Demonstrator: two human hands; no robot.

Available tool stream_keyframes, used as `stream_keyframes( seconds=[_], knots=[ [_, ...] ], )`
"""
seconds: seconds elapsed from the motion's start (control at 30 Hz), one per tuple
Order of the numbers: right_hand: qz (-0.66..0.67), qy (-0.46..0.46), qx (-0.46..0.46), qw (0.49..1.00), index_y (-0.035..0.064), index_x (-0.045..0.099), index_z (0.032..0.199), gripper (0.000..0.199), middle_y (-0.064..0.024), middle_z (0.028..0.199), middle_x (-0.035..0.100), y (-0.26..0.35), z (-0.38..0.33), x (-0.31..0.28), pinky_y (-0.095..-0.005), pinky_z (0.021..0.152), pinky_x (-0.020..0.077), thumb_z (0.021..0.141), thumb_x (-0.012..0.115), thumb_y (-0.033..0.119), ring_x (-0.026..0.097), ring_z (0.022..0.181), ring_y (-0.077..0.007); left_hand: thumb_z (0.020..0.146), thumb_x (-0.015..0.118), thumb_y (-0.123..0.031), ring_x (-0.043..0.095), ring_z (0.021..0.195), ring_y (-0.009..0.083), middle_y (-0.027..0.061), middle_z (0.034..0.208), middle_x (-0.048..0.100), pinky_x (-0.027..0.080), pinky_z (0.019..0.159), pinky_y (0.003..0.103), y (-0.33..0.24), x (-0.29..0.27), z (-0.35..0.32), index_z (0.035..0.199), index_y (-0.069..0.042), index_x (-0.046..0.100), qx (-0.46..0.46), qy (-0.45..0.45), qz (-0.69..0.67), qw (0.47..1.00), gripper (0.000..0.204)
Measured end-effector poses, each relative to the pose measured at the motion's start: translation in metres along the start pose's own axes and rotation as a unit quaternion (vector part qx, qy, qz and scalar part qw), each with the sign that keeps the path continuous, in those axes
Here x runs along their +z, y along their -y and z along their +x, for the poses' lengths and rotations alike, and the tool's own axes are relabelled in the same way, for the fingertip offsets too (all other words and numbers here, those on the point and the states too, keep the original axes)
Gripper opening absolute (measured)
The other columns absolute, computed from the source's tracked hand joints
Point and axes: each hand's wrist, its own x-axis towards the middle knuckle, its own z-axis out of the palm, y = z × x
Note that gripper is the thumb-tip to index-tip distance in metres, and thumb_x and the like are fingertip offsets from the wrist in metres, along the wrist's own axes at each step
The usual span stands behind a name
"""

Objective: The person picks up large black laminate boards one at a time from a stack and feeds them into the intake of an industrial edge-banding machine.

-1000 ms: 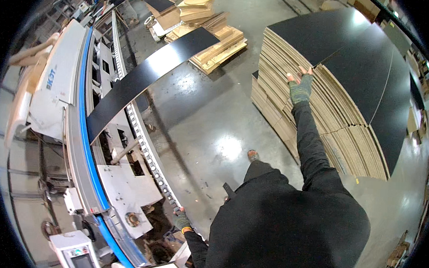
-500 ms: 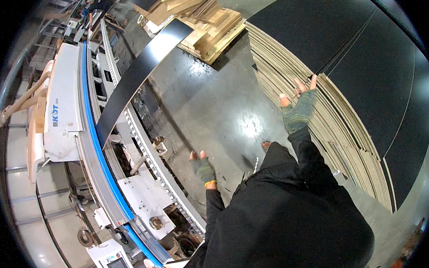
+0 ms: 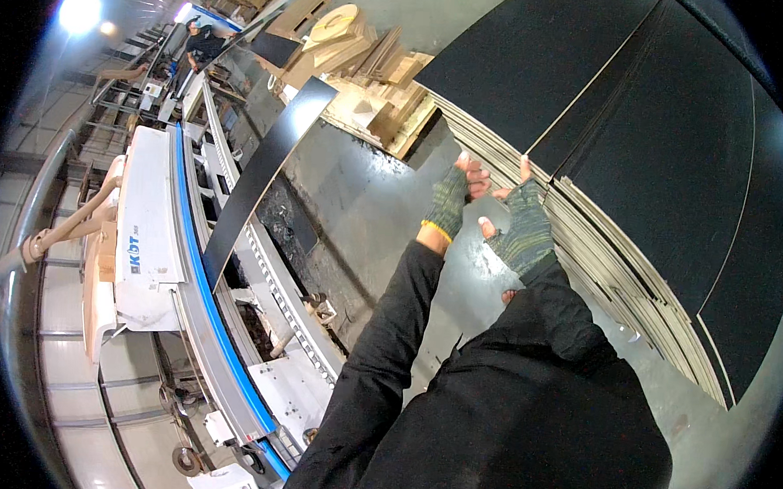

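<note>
- Your left hand (image 3: 453, 196), in a fingerless grey-green glove with a yellow cuff, is now at the near edge of the panel stack (image 3: 674, 187). A second ago it was at the roller rail (image 3: 289, 306); half a second ago it was over the floor (image 3: 380, 209), clear of both.
- Its fingers are partly bent; whether they grip a panel edge, I cannot tell.
- Your right hand (image 3: 525, 231), gloved alike, remains at the stack's near edge, as in both earlier views. One finger points up along the black top and the thumb stands apart. Grip cannot be confirmed.
- The two hands are now side by side; earlier they were well apart.
- The stack stands on your right, black on top, pale along the layered sides. A pale line now crosses the top from your right fingers, beside a dark seam; a second ago only one thin seam showed.
- The long black panel (image 3: 268, 178) still lies across the machine (image 3: 154, 225) on your left.
- Pallet of wooden pieces (image 3: 388, 113) ahead; co-worker (image 3: 208, 46) at the far left.
</note>
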Motion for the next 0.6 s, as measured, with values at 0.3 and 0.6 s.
stream_keyframes(
  seconds=[0.3,0.6],
  knots=[
    [-0.117,-0.040,-0.168,0.978,0.0029,0.030,0.150,0.082,-0.0090,0.114,0.061,-0.022,0.026,-0.015,-0.0373,0.091,0.0489,0.084,0.072,0.028,0.059,0.105,-0.0221,0.082,0.073,-0.056,0.067,0.067,0.0261,0.0150,0.076,0.068,0.054,0.063,0.039,-0.075,0.073,0.015,0.086,0.004,0.068,-0.021,-0.031,0.161,0.986,0.060],
    [0.074,-0.034,-0.072,0.994,0.0024,0.017,0.156,0.092,-0.0157,0.128,0.053,-0.028,0.036,0.001,-0.0415,0.103,0.0466,0.086,0.073,0.026,0.057,0.114,-0.0243,0.083,0.073,-0.051,0.067,0.086,0.0331,0.0179,0.088,0.068,0.052,0.081,0.041,-0.105,0.000,0.077,0.103,-0.001,0.064,0.256,-0.306,0.385,0.832,0.055]
  ],
)
